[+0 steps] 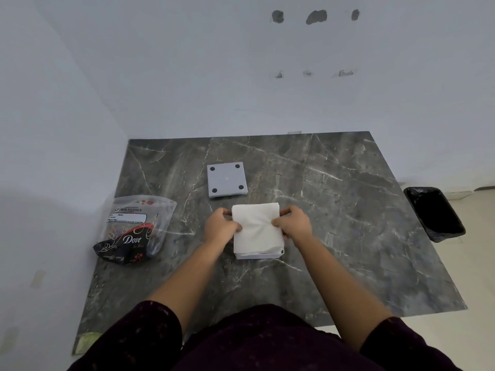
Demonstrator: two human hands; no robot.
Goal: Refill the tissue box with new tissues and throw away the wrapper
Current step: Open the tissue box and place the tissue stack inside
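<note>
Both hands, left hand [221, 227] and right hand [293, 223], fingers pinching white tissue stack [257, 228] into grey box [258, 255]; base plate [226, 179], printed plastic wrapper [134, 228], black bin [435, 212] still pending.

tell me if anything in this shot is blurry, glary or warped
Head view: soft, even light, no glare on the marble tabletop; wide-angle lens bows its edges; white tissue stack is bright, folds faint; small print on the Dove wrapper is blurred; bin interior is black, no detail.
</note>
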